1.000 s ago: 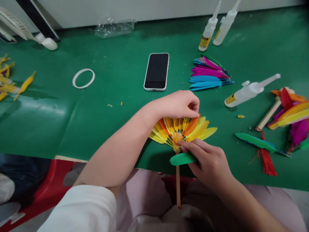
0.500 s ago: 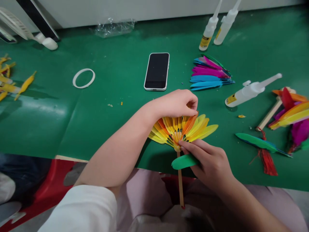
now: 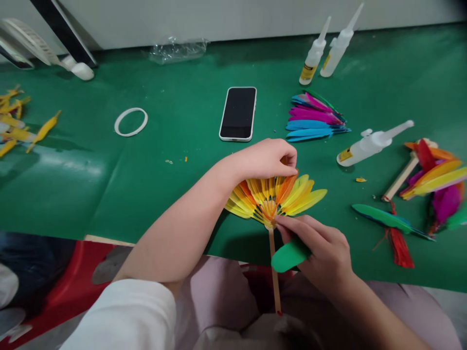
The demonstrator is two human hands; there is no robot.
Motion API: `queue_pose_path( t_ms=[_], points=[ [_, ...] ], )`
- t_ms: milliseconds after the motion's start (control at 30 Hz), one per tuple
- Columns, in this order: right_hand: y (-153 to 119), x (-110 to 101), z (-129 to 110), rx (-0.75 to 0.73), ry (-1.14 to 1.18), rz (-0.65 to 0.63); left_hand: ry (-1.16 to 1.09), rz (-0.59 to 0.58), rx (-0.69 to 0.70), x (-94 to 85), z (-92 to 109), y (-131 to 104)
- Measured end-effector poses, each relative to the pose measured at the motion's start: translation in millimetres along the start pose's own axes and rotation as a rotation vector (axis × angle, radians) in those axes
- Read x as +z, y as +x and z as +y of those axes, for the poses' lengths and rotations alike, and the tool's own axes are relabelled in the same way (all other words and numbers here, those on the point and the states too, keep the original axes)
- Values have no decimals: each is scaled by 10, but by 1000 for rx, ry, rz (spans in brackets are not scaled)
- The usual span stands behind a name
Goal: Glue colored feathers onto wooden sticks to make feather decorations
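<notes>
The left hand (image 3: 268,158), its arm crossing in from the left, arches over the far edge of a fan of yellow and orange feathers (image 3: 268,189), thumb and curled fingers pinching what appears to be the tip of an orange feather, partly hidden there. The right hand (image 3: 324,248) puts a fingertip to the fan's base and grips a loose, round-ended green feather (image 3: 290,255) in its bent fingers. The fan is at the near edge of a green-topped table (image 3: 182,116), its slim wooden handle (image 3: 276,287) pointing toward the person's lap. Beyond the left hand lies a black-screened phone in a white case (image 3: 238,114); to its right is a bundle of blue and magenta feathers (image 3: 315,119), and nearer, a translucent long-nozzled bottle with a yellow label (image 3: 365,148).
</notes>
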State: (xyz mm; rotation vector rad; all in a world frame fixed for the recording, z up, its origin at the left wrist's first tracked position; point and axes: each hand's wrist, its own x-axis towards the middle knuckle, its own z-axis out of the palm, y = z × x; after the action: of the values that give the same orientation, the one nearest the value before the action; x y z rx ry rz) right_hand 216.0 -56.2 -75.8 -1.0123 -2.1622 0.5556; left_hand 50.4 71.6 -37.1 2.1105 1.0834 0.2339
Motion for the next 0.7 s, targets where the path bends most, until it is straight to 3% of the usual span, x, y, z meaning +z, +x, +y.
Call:
queue_pose_path(
  t_ms=[133, 200, 300, 400, 433, 500, 600, 700],
  points=[
    [27, -14, -31, 15, 40, 51, 34, 20, -12, -31, -8, -1],
    [38, -35, -46, 42, 49, 75, 58, 88, -48, -75, 1, -39],
    [26, -96, -59, 102, 62, 132, 112, 366, -106, -143, 77, -254],
    [-19, -192, -52, 207, 80, 199, 131, 747, -189, -51, 278, -713],
    [-36, -227, -44, 243, 103, 222, 82, 853, -255, 49, 367, -901],
    [-67, -293, -21, 288, 164, 267, -111, 940, -443, 358, 547, -1271],
    [-91, -370, 16, 297, 225, 321, -460, 676, -727, 983, 734, -1659],
    [-86, -424, 20, 323, 250, 343, -746, 551, -801, 1511, 787, -1742]
  ],
)
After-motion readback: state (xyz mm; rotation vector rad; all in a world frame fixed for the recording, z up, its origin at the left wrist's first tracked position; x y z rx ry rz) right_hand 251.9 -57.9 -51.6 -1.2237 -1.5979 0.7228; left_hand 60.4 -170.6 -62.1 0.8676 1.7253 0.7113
